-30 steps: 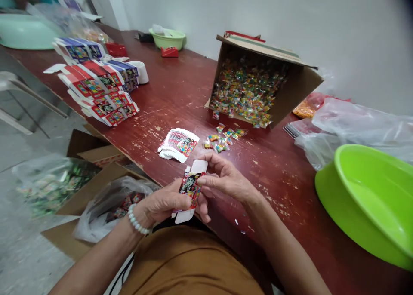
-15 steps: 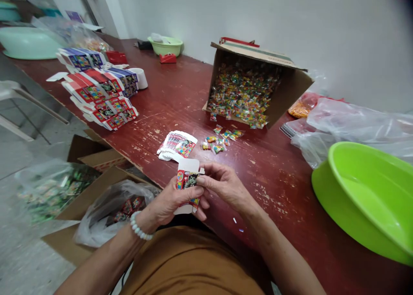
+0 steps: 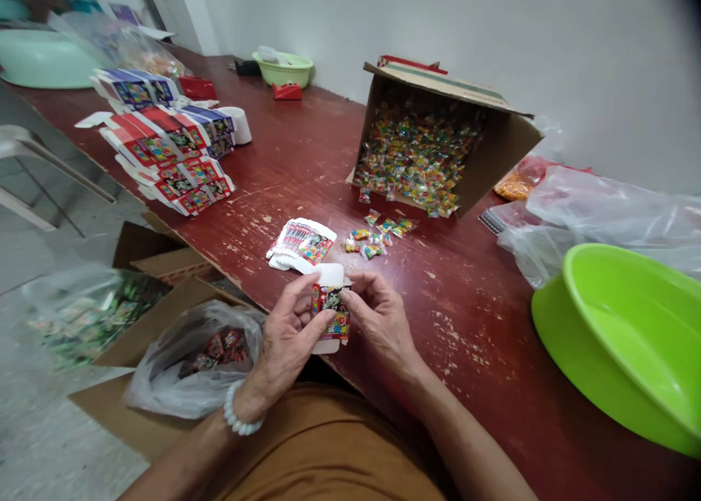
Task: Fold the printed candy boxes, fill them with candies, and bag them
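Between my two hands is a small red printed candy box [image 3: 331,312] with white flaps sticking out at its top and bottom. My left hand [image 3: 288,327] grips it from the left, thumb across the printed face. On the other side my right hand [image 3: 382,317] pinches the upper right edge between thumb and fingers. Just beyond lies a fanned stack of flat candy boxes [image 3: 302,242]. Several wrapped candies [image 3: 375,250] are scattered to the right of that stack. Behind them a cardboard carton [image 3: 501,169] lies on its side, full of wrapped candies.
Bundled printed boxes [image 3: 175,147] stand at the table's left edge, near a white tape roll [image 3: 239,125]. A green basin [image 3: 569,355] sits at right beside plastic bags [image 3: 618,201]. Below the left edge are an opened carton with a bag of red packets [image 3: 219,351] and a stool [image 3: 33,150].
The candy box has shifted slightly right and turned more upright, its printed face showing more. My left hand has moved its grip up along the left side, and the right fingers have drawn back from underneath.
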